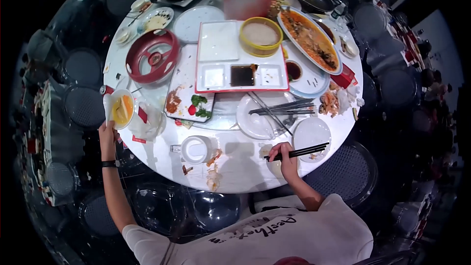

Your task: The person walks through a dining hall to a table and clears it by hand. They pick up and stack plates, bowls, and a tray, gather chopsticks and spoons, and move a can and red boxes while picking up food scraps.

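At the table's left edge, my left hand is closed on a small white bowl with yellow soup and an orange piece in it. My right hand grips several black chopsticks near the front edge; they extend to the right over a white plate. A larger white plate behind that hand carries more dark chopsticks. Left of my right hand stands a white bowl, with food scraps on the cloth beside it.
A sectioned red-and-white tray with dark sauce fills the middle, a yellow-rimmed round container on it. Around it are a red ring-shaped holder, an oval fish dish and a rectangular plate with leftovers. Chairs surround the table.
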### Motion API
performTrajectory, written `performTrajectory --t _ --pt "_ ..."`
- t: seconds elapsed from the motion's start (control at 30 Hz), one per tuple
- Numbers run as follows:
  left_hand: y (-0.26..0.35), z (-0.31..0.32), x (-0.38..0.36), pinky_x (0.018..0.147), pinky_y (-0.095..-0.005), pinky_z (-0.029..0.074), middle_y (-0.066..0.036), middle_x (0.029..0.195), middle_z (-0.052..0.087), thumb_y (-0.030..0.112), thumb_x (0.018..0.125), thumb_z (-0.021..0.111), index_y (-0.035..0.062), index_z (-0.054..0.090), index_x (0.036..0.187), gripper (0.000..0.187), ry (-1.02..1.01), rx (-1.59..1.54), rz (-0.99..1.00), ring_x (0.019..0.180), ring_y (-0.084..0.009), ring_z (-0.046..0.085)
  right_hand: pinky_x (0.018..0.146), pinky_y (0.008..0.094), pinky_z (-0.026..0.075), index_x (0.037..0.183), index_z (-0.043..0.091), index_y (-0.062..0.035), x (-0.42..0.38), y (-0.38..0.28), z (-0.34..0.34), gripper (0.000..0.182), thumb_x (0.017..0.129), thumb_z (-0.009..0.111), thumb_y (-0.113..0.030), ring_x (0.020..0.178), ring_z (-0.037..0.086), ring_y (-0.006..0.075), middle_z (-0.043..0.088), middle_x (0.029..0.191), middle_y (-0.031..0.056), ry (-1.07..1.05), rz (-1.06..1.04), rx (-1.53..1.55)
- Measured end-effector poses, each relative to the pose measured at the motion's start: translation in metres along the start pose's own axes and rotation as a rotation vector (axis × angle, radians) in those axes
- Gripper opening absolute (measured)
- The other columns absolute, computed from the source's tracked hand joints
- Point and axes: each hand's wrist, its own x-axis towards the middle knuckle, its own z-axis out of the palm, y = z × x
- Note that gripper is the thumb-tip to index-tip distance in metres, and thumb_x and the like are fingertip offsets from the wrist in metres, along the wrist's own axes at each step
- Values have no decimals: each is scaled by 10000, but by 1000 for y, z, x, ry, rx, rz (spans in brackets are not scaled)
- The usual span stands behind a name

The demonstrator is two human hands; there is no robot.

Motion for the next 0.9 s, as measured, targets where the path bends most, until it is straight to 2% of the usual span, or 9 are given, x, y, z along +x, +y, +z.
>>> performTrajectory --t 0.13,0.23,0.37,0.5,0.57,0.63,0.73,0.83,0.9 --pt "73 78 -33 380 -190 214 78 555 313 106 882 507 98 466 772 118 -255 -53 -10 406 -21 260 660 263 456 879 483 -11 -1 -31 -35 317 1007 331 -258 624 563 137 578 741 100 21 -44 62" --pt "110 168 -36 382 -199 200 84 554 275 108 882 511 126 434 745 158 -473 -89 -102 408 -21 232 637 265 459 884 489 -14 -1 -57 -63 320 1007 339 -268 618 570 142 580 729 96 84 -69 107" --pt "131 322 -41 395 -207 200 90 567 252 94 861 520 134 411 753 159 -740 -124 -120 431 -24 237 657 266 456 875 493 -8 -6 -76 -107 335 1007 344 -277 624 563 138 584 738 99 214 -96 144" --pt "125 479 -38 396 -218 208 75 574 262 80 853 502 113 412 785 117 -821 -112 -80 442 -37 255 652 268 454 850 493 -7 -15 -81 -148 328 1006 344 -255 616 546 132 577 745 100 365 -66 191" --pt "116 548 -26 384 -223 211 63 574 277 77 854 484 104 418 788 97 -789 -97 -48 435 -50 257 647 265 453 842 494 -6 -20 -79 -169 329 1005 342 -248 620 546 131 578 746 100 403 -63 185" --pt "113 602 -19 401 -250 278 9 580 393 113 849 474 72 472 773 87 -740 3 56 459 -95 373 637 264 453 841 495 -7 -23 -72 -187 332 1004 345 -254 614 547 134 578 743 102 431 -68 190" --pt "110 670 -18 491 -368 441 -176 693 613 126 836 456 3 547 713 197 -422 342 397 622 -257 621 624 267 455 842 496 -5 -22 -66 -207 336 1003 346 -259 601 551 139 581 741 108 479 -82 234" --pt "92 717 6 589 -463 486 -261 778 624 139 844 477 -42 528 867 189 -184 642 867 680 -399 623 620 265 456 841 500 -2 -16 -69 -219 338 1003 347 -256 602 551 140 580 742 114 537 -112 245" --pt "93 732 4 659 -502 475 -302 817 605 140 844 476 -47 518 890 197 -226 783 926 748 -445 603 620 265 457 836 497 1 -12 -68 -224 339 1003 341 -250 608 546 134 570 742 106 589 -93 252"
